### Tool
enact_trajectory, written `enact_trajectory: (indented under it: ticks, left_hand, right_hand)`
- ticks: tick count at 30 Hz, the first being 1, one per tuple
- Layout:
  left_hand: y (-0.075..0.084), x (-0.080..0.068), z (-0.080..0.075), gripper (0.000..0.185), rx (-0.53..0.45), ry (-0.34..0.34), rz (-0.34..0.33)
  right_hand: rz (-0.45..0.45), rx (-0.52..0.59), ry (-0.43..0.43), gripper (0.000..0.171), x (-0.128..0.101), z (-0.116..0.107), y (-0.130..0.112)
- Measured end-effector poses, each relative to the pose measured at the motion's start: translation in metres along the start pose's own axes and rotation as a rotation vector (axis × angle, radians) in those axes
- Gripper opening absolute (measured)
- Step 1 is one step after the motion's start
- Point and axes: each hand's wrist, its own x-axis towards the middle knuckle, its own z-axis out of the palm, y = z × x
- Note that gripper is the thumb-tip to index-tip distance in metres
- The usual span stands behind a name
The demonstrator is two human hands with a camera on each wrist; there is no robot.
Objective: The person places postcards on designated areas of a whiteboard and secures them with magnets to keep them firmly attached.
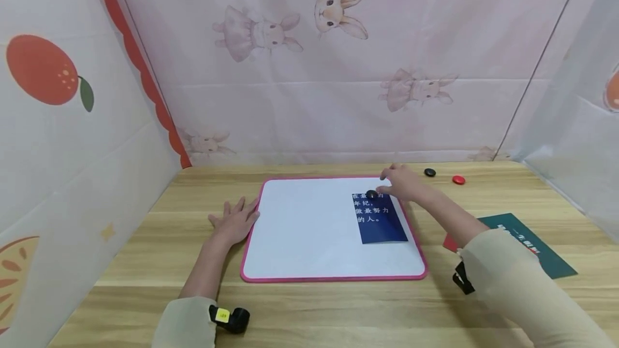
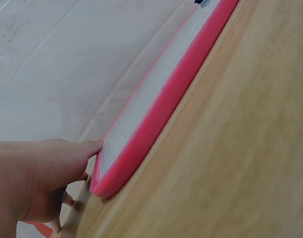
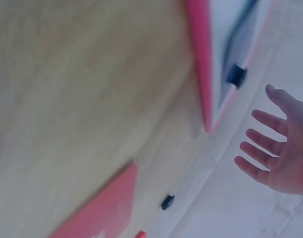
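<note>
A whiteboard [image 1: 300, 230] with a pink frame lies flat on the wooden table. On its right part is a dark blue card [image 1: 382, 230] with white Chinese characters, and a round black magnet [image 1: 371, 194] sits on the card's upper edge. My right hand [image 1: 403, 182] is over the board's upper right corner, its fingers spread and holding nothing; in the right wrist view a gap shows between the hand [image 3: 285, 148] and the magnet [image 3: 236, 76]. My left hand [image 1: 234, 223] rests at the board's left edge with fingers spread, the thumb on the pink frame [image 2: 141, 134].
A black magnet [image 1: 430, 172] and a red magnet [image 1: 458, 180] lie on the table behind the board's right side. A green card [image 1: 537, 246] and a red card [image 1: 450, 243] lie at the right, partly under my right forearm. Printed cloth walls enclose the table.
</note>
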Motion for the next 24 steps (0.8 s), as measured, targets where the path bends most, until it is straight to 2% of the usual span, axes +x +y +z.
enact_trajectory:
  ticks: [6, 10, 19, 24]
  left_hand:
    - [-0.003, 0.0, 0.002, 0.052, -0.01, 0.008, 0.016]
    - [-0.003, 0.0, 0.002, 0.053, -0.013, 0.01, 0.026]
    - [-0.004, 0.003, 0.003, 0.053, -0.006, 0.002, 0.017]
    - [-0.004, 0.003, 0.003, 0.053, -0.011, 0.0, 0.018]
  right_hand:
    - [0.055, 0.014, 0.003, 0.041, -0.01, -0.025, 0.006]
    - [0.054, 0.015, 0.018, 0.042, -0.02, -0.037, 0.014]
    - [0.057, 0.004, 0.07, 0.041, -0.044, -0.056, 0.033]
    - [0.069, 0.022, 0.069, 0.041, -0.061, -0.065, 0.038]
